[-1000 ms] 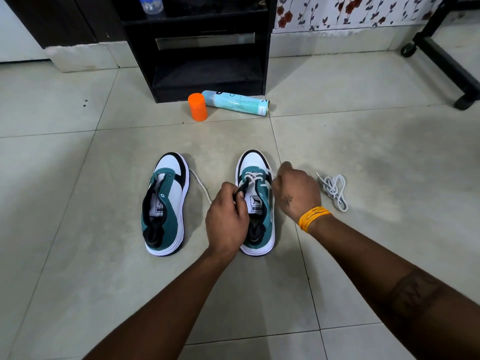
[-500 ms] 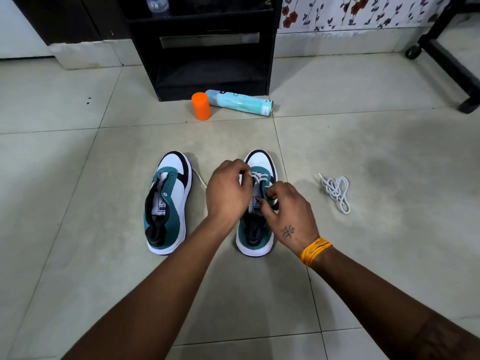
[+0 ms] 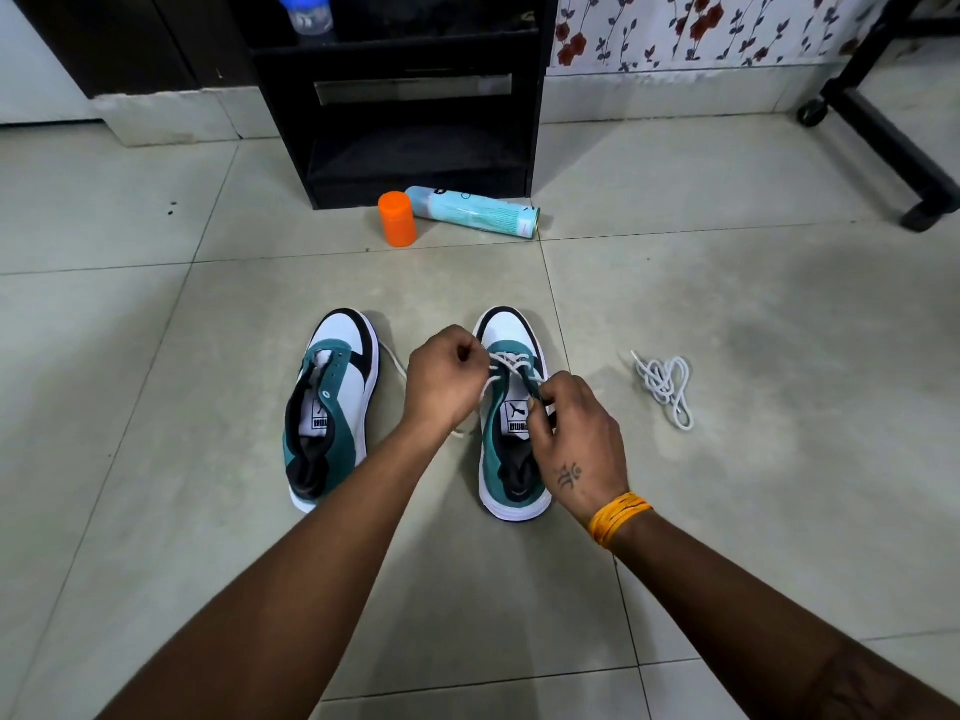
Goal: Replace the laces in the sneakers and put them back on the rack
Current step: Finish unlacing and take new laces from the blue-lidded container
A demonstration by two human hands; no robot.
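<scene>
Head view shows me a floor (image 3: 727, 283) of large pale glossy tiles with thin dark grout lines. At the far edge stands a black rack (image 3: 415, 122) with open shelves, against a wall with floral paper (image 3: 701, 28); a clear bottle (image 3: 306, 13) with a blue cap stands on one shelf. Just in front of the rack, an orange cap (image 3: 397, 219) stands upright, touching a teal spray can (image 3: 475, 211) that lies on its side. A black wheeled frame (image 3: 883, 122) crosses the far right corner. I see bare tile to the left, to the right and nearer than the shoes. Two teal, white and black sneakers point toward the rack, side by side but apart. My left sneaker (image 3: 332, 402) carries no lace. On the right sneaker (image 3: 514, 407), a white woven lace (image 3: 511, 363) crosses the lowest eyelets. My left hand (image 3: 447, 379) is curled, gripping one lace end, and my right hand (image 3: 576, 439) pinches the other strand at the tongue. A second white lace (image 3: 665, 387) lies bundled on tile, well apart to the right.
</scene>
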